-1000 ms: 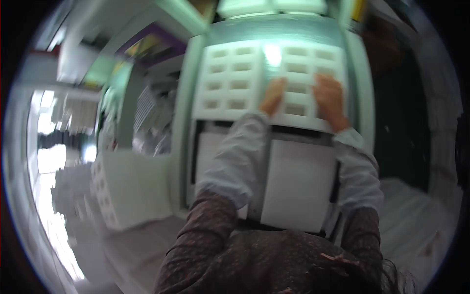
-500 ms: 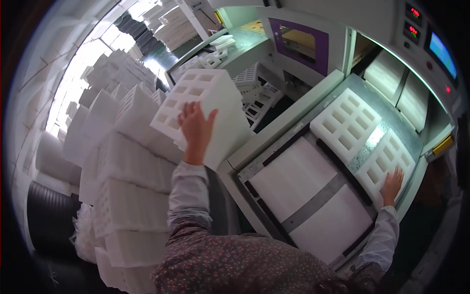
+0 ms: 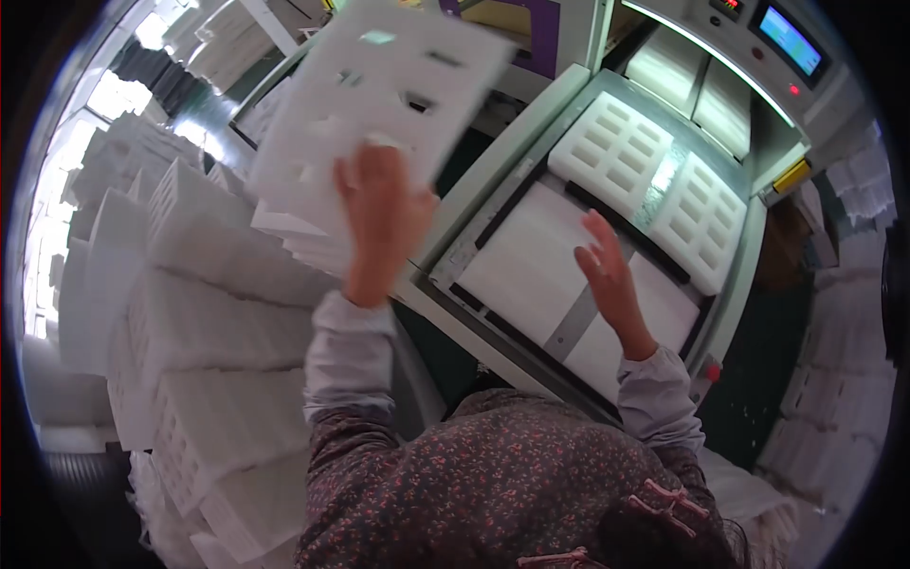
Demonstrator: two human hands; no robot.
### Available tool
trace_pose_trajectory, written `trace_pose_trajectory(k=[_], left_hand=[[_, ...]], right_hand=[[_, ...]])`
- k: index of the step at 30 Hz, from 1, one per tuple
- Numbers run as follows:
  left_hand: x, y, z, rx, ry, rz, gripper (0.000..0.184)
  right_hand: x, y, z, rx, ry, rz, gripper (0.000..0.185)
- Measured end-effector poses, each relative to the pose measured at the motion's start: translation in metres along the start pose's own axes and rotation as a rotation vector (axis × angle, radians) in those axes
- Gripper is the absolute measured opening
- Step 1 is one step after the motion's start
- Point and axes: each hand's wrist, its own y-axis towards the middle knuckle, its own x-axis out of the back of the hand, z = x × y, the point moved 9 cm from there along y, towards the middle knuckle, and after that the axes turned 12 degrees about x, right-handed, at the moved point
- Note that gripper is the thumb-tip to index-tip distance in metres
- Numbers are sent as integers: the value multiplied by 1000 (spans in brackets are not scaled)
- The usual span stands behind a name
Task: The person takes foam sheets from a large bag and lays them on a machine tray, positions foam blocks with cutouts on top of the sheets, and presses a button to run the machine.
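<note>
A white foam sheet (image 3: 322, 142) with rectangular cut-outs is raised and tilted above a stack of similar foam, blurred by motion. My left hand (image 3: 384, 228) is at its near side, fingers bent against it, and appears to hold it. My right hand (image 3: 616, 294) is in the air over the flat white pads of the machine bed, fingers apart and holding nothing. Beyond it, a foam tray (image 3: 594, 133) with a grid of pockets lies on the metal plate. A second foam tray (image 3: 725, 204) rests alongside, to its right.
Tall stacks of white foam (image 3: 209, 313) stand on the left. The machine's pale frame (image 3: 517, 171) edges the bed, and black bars (image 3: 687, 270) run across it. A control screen (image 3: 789, 40) glows at the upper right. More foam stacks (image 3: 834, 379) stand at far right.
The top foam sheet has come up off the stack with my left hand. My right hand has left the right foam tray and moved left over the pads. The view has shifted right.
</note>
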Motion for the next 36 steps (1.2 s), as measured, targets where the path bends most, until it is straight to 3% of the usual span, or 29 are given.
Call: trace_pose_trajectory(k=[4,6,7,9,10,13,16,17,19,24,29,36], left_hand=[[-18,-80,-127,-198,-339,104,41],[-24,-115,-167,-205,-427,85,44],[-30,-126,-176,-187,-427,186,47],[-38,-149,-179,-200,-732,284,51],[-43,-155,-177,-241,-808,412,52],[-81,-136,-119,-140,-766,428,60],[-171,-126,-28,224,-633,797,52],[-188,-134,-5,350,-786,768,44],[-222,-154,4,356,-1001,1106,37],[-242,-165,17,419,-949,1216,32],[-257,-172,19,383,-939,1169,30],[-264,-174,21,381,-912,1159,31]], right_hand=[[-35,-23,-5,-246,681,-155,41],[-30,-43,-22,-318,682,-214,43],[-22,-58,-38,-383,689,-275,44],[-10,-80,-64,-507,691,-401,47],[-9,-85,-69,-520,681,-400,47],[-6,-107,-84,-624,695,-482,45],[-16,-125,-106,-699,697,-526,45],[-21,-126,-117,-724,692,-536,45],[-32,-128,-135,-776,683,-548,45],[-48,-118,-156,-752,552,-456,48],[-41,-122,-172,-840,280,-343,56],[-45,-129,-195,-869,222,-324,56]])
